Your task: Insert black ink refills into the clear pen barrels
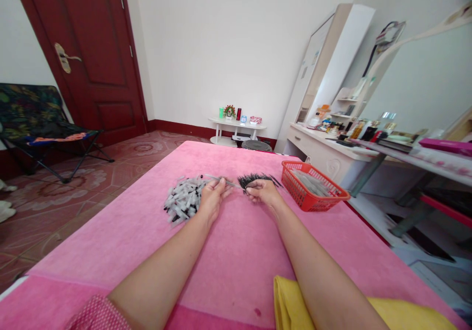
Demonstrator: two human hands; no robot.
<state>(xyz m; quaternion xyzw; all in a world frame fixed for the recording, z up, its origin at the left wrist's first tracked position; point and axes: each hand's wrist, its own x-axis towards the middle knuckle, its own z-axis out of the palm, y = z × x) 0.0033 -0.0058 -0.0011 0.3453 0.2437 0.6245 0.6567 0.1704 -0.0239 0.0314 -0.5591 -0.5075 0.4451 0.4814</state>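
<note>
My left hand [213, 195] is closed around a thin grey stick-like part [217, 178] that points left, right beside a heap of small grey and black pieces [183, 200] on the pink cloth [228, 251]. My right hand [262, 190] is closed on a bundle of thin black rods [253, 178] that fan out past my fingers. The two hands are close together, almost touching, over the middle of the cloth.
A red plastic basket [313, 203] with grey pieces lies right of my right hand. A yellow cloth [287, 300] lies near the front edge. A dressing table with bottles [332, 145] stands at right, a folding chair [44, 128] at left, a red door behind.
</note>
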